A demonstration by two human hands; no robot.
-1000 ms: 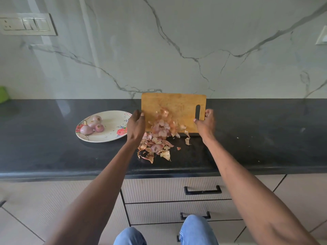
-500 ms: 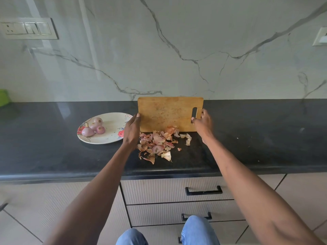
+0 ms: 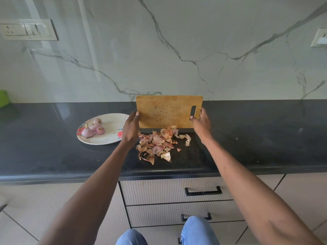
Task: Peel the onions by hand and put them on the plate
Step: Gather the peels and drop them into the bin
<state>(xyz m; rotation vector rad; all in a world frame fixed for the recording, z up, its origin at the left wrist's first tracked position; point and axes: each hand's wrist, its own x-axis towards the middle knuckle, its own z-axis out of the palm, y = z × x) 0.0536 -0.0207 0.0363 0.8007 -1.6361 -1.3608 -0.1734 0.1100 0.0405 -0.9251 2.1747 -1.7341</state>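
Note:
Three peeled pinkish onions (image 3: 93, 129) lie on a white flowered plate (image 3: 113, 137) at the left of the black counter (image 3: 44, 138). A wooden cutting board (image 3: 166, 112) is held tilted up, its lower edge just above the counter and its face bare. My left hand (image 3: 131, 129) grips the board's left edge. My right hand (image 3: 200, 125) grips the right edge beside the handle slot. A heap of onion skins (image 3: 157, 145) lies on the counter just in front of the board, between my hands.
A marble backsplash (image 3: 177, 50) rises behind the counter, with a switch panel (image 3: 28, 30) at upper left and a socket (image 3: 319, 38) at right. A green object (image 3: 3, 98) sits at the far left. Drawers with black handles (image 3: 203, 190) are below.
The skins that lay on the tilted board have slid off onto the counter pile. The board's face is now bare and it has lifted slightly off the counter.

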